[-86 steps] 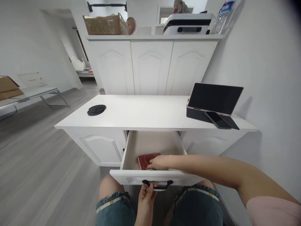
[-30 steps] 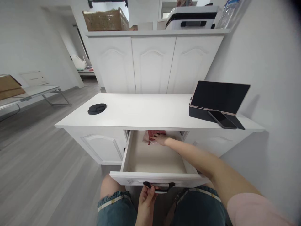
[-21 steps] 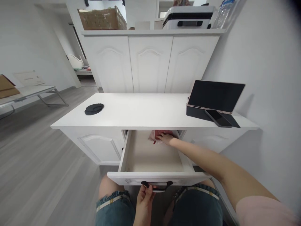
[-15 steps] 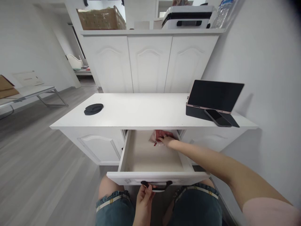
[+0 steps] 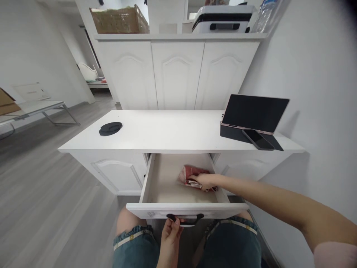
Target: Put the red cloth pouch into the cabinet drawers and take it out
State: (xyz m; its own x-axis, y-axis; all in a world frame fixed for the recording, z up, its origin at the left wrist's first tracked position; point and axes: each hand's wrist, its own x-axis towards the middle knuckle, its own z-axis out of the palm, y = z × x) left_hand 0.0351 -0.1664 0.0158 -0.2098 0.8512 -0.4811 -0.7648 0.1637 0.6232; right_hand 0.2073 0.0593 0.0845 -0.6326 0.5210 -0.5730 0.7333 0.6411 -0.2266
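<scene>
Red packet (image 5: 194, 170): gripped by our right fingers (image 5: 195, 178), projecting beyond their tips; black handle (image 5: 190, 223): pinched in our left fingers (image 5: 176, 225).

Single head-worn view: we look forward and down from close above an open, white, box-shaped drawer (image 5: 164, 186) at six o'clock, towards white arched-panel cabinet doors (image 5: 177, 80) farther off at twelve.

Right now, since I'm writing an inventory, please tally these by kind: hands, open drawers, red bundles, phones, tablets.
Hands: 2 (left hand on the drawer handle, right hand on the bundle)
Open drawer: 1
Red bundle: 1
Phone: 1
Tablet: 1
Total: 6
</scene>
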